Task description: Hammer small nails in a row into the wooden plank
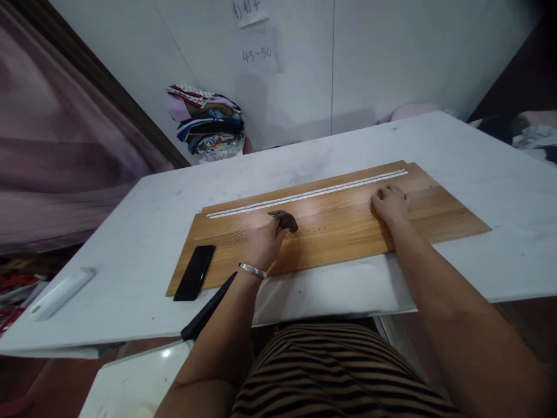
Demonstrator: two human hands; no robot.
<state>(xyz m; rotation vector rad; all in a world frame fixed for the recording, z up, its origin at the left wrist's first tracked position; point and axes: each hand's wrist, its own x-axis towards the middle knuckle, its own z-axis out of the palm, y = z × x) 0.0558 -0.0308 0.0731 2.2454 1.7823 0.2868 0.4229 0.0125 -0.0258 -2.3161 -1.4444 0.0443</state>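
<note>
My left hand (262, 247), with a silvery bracelet at the wrist, is closed around a claw hammer close to its dark head (285, 221). The hammer's black handle (209, 307) runs back beneath my forearm. Below the hammer lies a wood-grain board (339, 232). A row of small dark dots, nail heads or holes, runs to the right of the hammer head. Several loose nails (237, 235) lie left of my left hand. My right hand (390, 203) rests on the board's right part, fingers bent and slightly apart, with nothing visible in it.
Two white measuring strips (304, 197) lie along the board's far side. A black phone (194, 273) sits on its left end. The white table (143, 232) carries a white elongated object (63, 294) at left. Folded clothes (209, 122) are stacked by the wall.
</note>
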